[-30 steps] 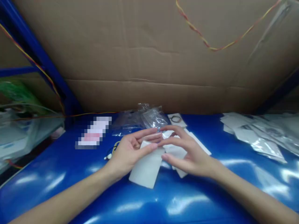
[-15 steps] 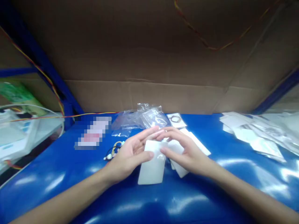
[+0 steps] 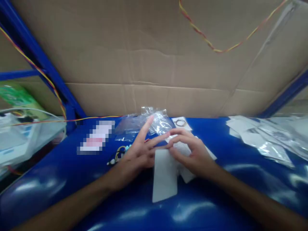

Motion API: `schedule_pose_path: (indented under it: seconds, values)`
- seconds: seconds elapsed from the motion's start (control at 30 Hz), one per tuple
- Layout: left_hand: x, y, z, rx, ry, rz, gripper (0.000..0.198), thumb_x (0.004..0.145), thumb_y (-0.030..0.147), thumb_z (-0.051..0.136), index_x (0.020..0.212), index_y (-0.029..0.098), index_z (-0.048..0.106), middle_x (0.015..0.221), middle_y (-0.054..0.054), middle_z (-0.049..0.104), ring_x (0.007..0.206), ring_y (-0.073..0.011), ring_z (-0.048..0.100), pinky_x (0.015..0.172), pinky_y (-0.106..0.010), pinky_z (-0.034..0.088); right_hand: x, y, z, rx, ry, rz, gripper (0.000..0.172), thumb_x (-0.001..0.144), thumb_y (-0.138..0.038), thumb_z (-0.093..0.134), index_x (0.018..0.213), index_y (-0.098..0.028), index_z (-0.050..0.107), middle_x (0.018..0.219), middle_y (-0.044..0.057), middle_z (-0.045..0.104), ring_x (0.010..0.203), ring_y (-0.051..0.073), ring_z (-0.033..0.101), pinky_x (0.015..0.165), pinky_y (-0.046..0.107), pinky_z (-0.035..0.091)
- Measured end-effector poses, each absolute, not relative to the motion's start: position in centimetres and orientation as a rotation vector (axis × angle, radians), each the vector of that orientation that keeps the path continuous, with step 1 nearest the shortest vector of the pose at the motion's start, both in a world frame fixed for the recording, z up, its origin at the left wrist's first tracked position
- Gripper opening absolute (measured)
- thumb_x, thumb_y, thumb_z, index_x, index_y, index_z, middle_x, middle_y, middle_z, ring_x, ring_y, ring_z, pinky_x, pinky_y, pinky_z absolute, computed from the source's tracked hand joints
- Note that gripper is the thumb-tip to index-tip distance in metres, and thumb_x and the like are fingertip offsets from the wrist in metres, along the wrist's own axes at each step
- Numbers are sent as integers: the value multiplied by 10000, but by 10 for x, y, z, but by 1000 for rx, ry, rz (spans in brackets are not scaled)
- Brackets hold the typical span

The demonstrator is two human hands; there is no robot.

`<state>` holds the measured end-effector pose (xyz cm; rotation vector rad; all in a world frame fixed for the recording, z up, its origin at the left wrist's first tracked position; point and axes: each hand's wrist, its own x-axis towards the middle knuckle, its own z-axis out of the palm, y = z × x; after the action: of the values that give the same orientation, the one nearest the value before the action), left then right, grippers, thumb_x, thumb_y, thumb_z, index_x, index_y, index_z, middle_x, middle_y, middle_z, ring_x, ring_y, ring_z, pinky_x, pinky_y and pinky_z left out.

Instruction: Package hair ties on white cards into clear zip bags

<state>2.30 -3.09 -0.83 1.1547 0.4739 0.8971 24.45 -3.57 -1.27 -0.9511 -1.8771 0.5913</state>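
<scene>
A plain white card (image 3: 165,179) hangs upright, slightly tilted, above the blue surface. My right hand (image 3: 192,150) pinches it near its upper right corner between thumb and fingertips. My left hand (image 3: 141,150) is at the card's upper left, its fingers stretched and spread, the fingertips reaching towards my right fingers. Whether the left hand touches the card's edge I cannot tell. Beneath my right hand lie more white cards (image 3: 186,175), partly covered. Beside my left wrist is a small heap of beaded cord bands (image 3: 117,155), partly hidden by the hand.
Clear plastic bags (image 3: 128,126) lie behind my hands, with a dark ring-shaped band on a white card (image 3: 180,123) beside them. Several bagged cards (image 3: 255,136) are piled at the right. A blurred-out flat object (image 3: 96,138) is at the left. Cardboard (image 3: 154,64) walls the back.
The white card has moved slightly right and down. My left thumb has come off its face, and the left fingers have spread apart. My right fingers have drawn together on the card's top.
</scene>
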Motion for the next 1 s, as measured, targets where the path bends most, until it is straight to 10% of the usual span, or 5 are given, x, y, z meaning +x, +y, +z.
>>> schedule_pose_path:
  seconds: [0.33,0.53,0.7,0.9,1.0]
  values:
    - [26,-33,-8,1202,524,736,654,895,189,723,1478,332,464,1391,-107,667,1313,-283,609,1056,-400,483,250,-33,-2,-662,-1781,1180,79,885,-339,767,871,-264,748,1372,76,674,1502,287,396,1158,545,415]
    - [26,-33,-9,1218,566,694,566,833,197,809,1361,252,612,984,-35,782,954,-205,744,908,-321,544,245,-35,-4,-661,-1735,1214,70,857,-330,798,860,-265,773,1481,46,601,1491,283,418,1206,518,363]
    - [23,-23,-3,1111,750,919,428,831,273,814,1236,185,704,1040,-89,796,869,-206,750,745,-265,575,246,-24,-19,-877,-1646,1031,338,936,-315,688,1270,-281,652,1373,99,668,1295,256,623,1081,474,508]
    - [15,-6,1,1030,890,1306,497,827,209,797,1297,228,638,1242,-67,743,957,-175,719,743,-222,574,247,-26,-29,-968,-2261,397,217,949,-225,640,1159,-225,696,1251,109,701,1229,295,629,1242,634,176]
    - [12,0,-4,1021,931,1359,451,824,202,782,1253,202,645,1203,-64,744,950,-171,704,722,-217,559,238,-35,-26,-879,-2479,395,349,970,-274,640,1318,-260,642,1373,104,647,1302,290,582,1243,572,242]
